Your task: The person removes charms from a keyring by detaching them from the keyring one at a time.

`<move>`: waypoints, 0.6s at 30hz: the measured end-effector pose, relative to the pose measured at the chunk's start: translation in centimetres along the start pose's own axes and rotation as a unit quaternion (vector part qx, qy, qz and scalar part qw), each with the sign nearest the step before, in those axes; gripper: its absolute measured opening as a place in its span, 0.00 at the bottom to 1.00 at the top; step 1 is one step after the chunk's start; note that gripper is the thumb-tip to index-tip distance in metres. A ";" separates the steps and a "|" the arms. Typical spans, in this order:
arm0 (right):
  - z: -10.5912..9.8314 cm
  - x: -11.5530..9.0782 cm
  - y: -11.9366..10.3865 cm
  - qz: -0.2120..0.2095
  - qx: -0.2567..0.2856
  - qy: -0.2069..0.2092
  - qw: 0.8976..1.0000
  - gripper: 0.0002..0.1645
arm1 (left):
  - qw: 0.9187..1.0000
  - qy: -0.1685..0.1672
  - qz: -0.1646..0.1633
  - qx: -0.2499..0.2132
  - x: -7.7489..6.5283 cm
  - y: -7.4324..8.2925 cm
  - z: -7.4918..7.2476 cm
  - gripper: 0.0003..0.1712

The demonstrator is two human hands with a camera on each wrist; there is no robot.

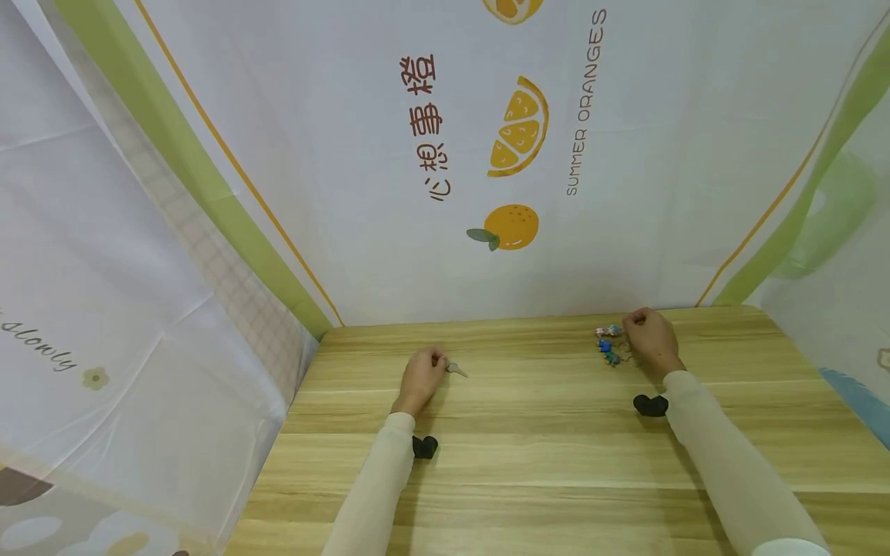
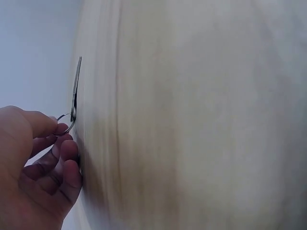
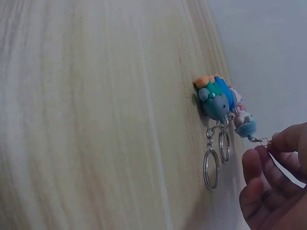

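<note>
My left hand (image 1: pixel 420 377) pinches a thin metal ring (image 2: pixel 70 127) between thumb and forefinger. A silver key (image 2: pixel 76 88) hangs on that ring and lies along the tabletop. Toward the back right, my right hand (image 1: pixel 653 340) pinches the small chain (image 3: pixel 260 140) of a pale blue figure keychain (image 3: pixel 246 127). Beside it, and partly overlapping, lie a grey-and-green figure keychain (image 3: pixel 217 105), a blue one (image 3: pixel 225 92) and a pink one (image 3: pixel 236 97). Two split rings, one of them a larger metal ring (image 3: pixel 206 170), dangle from these figures.
The wood-grain table (image 1: pixel 528 448) ends at a white cloth backdrop (image 1: pixel 361 232) printed with oranges. Another cloth (image 1: pixel 174 347) hangs along the left side. Black wrist mounts (image 1: pixel 650 405) sit by both cuffs.
</note>
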State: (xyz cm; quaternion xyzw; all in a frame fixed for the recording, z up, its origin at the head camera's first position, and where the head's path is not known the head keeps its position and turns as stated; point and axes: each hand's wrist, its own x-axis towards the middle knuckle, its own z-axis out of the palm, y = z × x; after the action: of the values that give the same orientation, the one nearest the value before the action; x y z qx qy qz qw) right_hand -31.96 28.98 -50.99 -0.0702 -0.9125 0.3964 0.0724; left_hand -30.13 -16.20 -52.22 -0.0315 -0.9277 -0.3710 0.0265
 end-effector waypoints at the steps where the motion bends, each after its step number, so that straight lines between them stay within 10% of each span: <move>1: -0.1 0.0 0.0 0.004 -0.002 -0.002 1.000 0.26 | 1.000 0.001 -0.001 0.001 0.0 0.0 0.0 0.10; 18: -0.6 -0.4 1.3 0.053 0.005 -0.029 0.998 0.27 | 1.000 0.020 0.023 0.002 0.3 -1.0 0.1 0.11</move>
State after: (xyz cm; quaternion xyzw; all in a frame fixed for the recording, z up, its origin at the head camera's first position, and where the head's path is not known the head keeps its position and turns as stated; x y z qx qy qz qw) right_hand -31.36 30.16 -51.55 -0.1064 -0.9072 0.4062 0.0256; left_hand -30.49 -16.85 -52.95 -0.0453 -0.9266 -0.3694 0.0532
